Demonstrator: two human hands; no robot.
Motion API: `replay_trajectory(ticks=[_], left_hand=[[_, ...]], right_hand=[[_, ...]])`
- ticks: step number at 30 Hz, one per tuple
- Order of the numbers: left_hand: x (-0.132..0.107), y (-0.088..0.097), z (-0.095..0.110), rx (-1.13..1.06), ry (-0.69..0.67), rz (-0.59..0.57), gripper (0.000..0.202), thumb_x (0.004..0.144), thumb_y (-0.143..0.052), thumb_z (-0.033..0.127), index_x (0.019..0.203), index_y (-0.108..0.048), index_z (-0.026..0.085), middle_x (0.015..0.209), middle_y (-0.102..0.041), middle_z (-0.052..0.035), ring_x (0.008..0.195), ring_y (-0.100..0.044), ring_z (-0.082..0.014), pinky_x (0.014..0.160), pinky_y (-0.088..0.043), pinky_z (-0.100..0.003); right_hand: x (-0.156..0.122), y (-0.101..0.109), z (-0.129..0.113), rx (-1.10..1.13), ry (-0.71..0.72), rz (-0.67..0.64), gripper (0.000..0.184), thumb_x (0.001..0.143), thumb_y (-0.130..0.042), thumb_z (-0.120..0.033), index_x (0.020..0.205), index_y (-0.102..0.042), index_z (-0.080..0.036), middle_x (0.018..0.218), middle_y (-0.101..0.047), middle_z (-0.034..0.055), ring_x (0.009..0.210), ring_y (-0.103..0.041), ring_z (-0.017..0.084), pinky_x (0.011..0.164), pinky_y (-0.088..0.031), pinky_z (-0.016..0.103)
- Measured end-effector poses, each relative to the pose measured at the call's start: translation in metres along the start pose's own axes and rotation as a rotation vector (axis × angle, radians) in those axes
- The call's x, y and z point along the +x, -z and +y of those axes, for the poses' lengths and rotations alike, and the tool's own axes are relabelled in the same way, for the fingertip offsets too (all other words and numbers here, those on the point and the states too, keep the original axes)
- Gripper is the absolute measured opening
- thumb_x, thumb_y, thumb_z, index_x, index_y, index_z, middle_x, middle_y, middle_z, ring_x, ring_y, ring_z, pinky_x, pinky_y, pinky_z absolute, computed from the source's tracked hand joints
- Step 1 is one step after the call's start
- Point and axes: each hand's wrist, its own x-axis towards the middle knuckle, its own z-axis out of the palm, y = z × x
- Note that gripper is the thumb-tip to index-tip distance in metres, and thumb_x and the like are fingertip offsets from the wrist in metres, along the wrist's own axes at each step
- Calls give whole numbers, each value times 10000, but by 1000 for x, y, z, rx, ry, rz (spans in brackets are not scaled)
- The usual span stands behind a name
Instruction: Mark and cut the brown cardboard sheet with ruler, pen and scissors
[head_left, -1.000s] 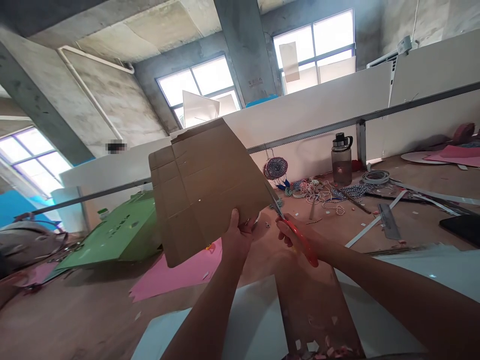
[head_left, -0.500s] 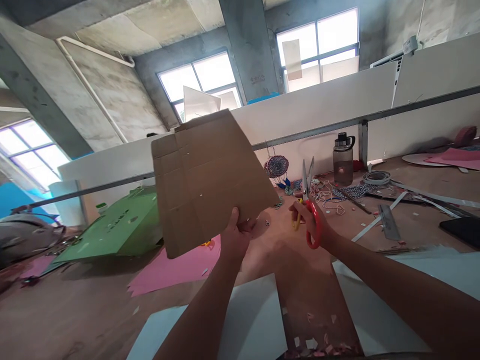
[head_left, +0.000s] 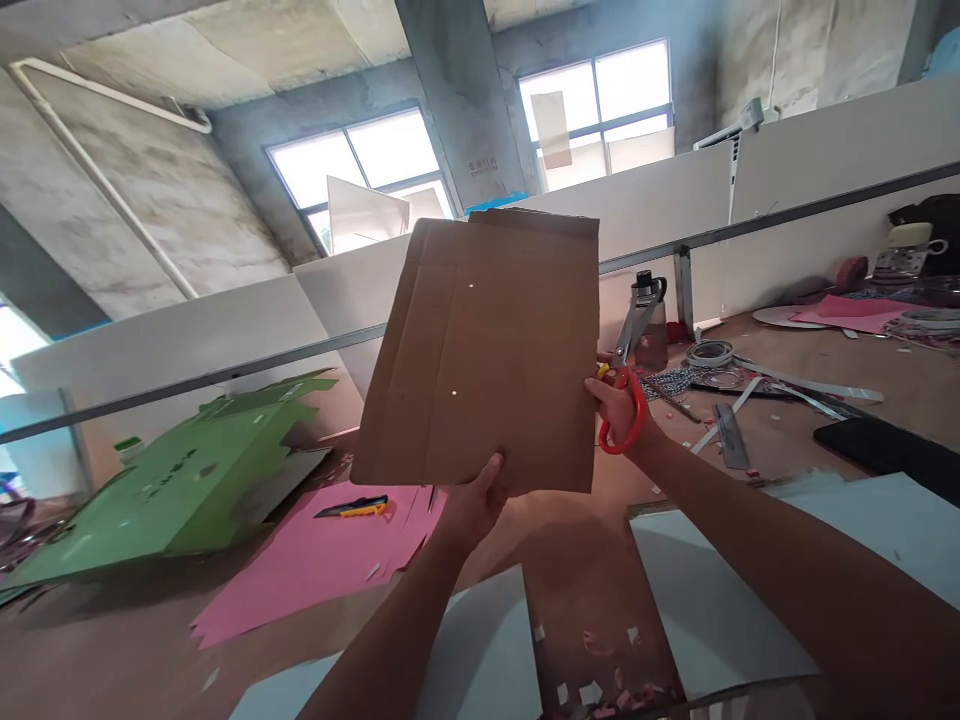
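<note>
bare grey concrete walls [head_left: 105, 170] with bright gridded windows [head_left: 397, 145] stand behind long white partition panels [head_left: 840, 145], and below them stretches a wide reddish-brown counter [head_left: 540, 535]. at the left of the counter lies a big folded green board [head_left: 202, 490]. near the middle, a creased, roughly rectangular sheet of brown cardboard [head_left: 502, 360] is held up above the counter, its face toward the viewer, with two small white spots on it. pink paper sheets [head_left: 300, 575] lie at its lower left, and pale white sheets [head_left: 712, 600] lie along the near side. the left hand [head_left: 476, 505] is closed on the cardboard's bottom edge, thumb on the front, fingers mostly hidden behind. the right hand [head_left: 619, 405] is curled around red-handled metal scissors [head_left: 641, 405], blades up, its thumb overlapping the cardboard's right edge; whether it grips that edge i cannot tell. just behind the blades stands a translucent dark-lidded bottle [head_left: 654, 348]. a flat metal ruler [head_left: 731, 438] lies farther right, and a yellow-and-black utility knife [head_left: 364, 509] rests on the pink sheets. tiny paper scraps [head_left: 591, 693] dot the near edge.
</note>
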Motion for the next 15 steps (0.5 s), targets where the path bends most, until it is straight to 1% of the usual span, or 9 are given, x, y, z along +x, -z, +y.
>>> replay_trajectory(ticks=[3, 6, 8, 9, 10, 11, 12, 14, 15], left_hand=[[-2, 3, 0, 0, 40, -77, 413, 745, -802, 268, 1135, -670, 235, 1262, -665, -80, 1263, -553, -286, 1024, -506, -424], [-7, 7, 8, -35, 139, -207, 415, 715, -805, 450, 1045, -709, 218, 1203, -692, -106, 1329, -478, -330, 1056, -466, -454], [-10, 5, 14, -84, 126, -238, 479, 692, -774, 575, 1029, -717, 240, 1181, -704, -95, 1349, -448, -347, 1056, -460, -472], [-12, 3, 17, -106, 89, -225, 492, 702, -750, 605, 1045, -713, 254, 1184, -704, -83, 1350, -447, -345, 1053, -463, -475], [-13, 0, 19, -118, 44, -196, 478, 730, -732, 594, 1079, -702, 268, 1197, -700, -70, 1346, -455, -334, 1051, -466, -470], [-14, -3, 20, -115, 2, -157, 440, 766, -729, 531, 1124, -684, 279, 1213, -693, -57, 1336, -472, -314, 1051, -469, -453], [-15, -6, 20, -100, -27, -116, 415, 793, -734, 433, 1173, -661, 286, 1231, -686, -46, 1321, -495, -289, 1054, -471, -427], [-16, -12, 19, -60, -50, -52, 477, 790, -745, 227, 1246, -619, 286, 1238, -682, -33, 1268, -553, -241, 1048, -481, -372], [-16, -15, 17, -51, -51, -31, 526, 779, -743, 166, 1272, -602, 286, 1234, -683, -30, 1239, -578, -225, 1041, -488, -353]], right_hand=[[0, -1, 0, 23, 10, -3, 439, 628, -722, -373, 1018, -537, -286, 937, -703, 13, 955, -658, 241, 777, -542, 388], [-3, -3, 0, 59, 3, 8, 401, 630, -720, -359, 983, -547, -280, 952, -711, 8, 952, -666, 235, 778, -547, 381], [-5, -6, 1, 98, -19, 32, 380, 627, -722, -345, 961, -555, -275, 935, -712, 0, 927, -673, 226, 775, -547, 373], [-6, -7, 2, 119, -42, 41, 375, 625, -724, -338, 955, -560, -273, 918, -713, -4, 912, -676, 224, 768, -547, 369], [-7, -7, 3, 135, -73, 42, 369, 625, -726, -335, 952, -567, -271, 896, -713, -6, 899, -680, 224, 758, -546, 366], [-7, -8, 4, 144, -104, 37, 364, 626, -726, -340, 949, -574, -267, 875, -712, -4, 889, -682, 228, 744, -546, 364], [-7, -8, 5, 141, -129, 28, 359, 627, -727, -351, 943, -581, -262, 856, -712, -1, 883, -683, 234, 732, -544, 363], [-8, -9, 5, 92, -136, 24, 361, 638, -728, -405, 933, -591, -249, 834, -711, 9, 882, -680, 244, 716, -539, 359], [-8, -9, 4, 43, -125, 22, 376, 652, -722, -452, 939, -592, -248, 833, -710, 11, 888, -677, 244, 714, -536, 355]])
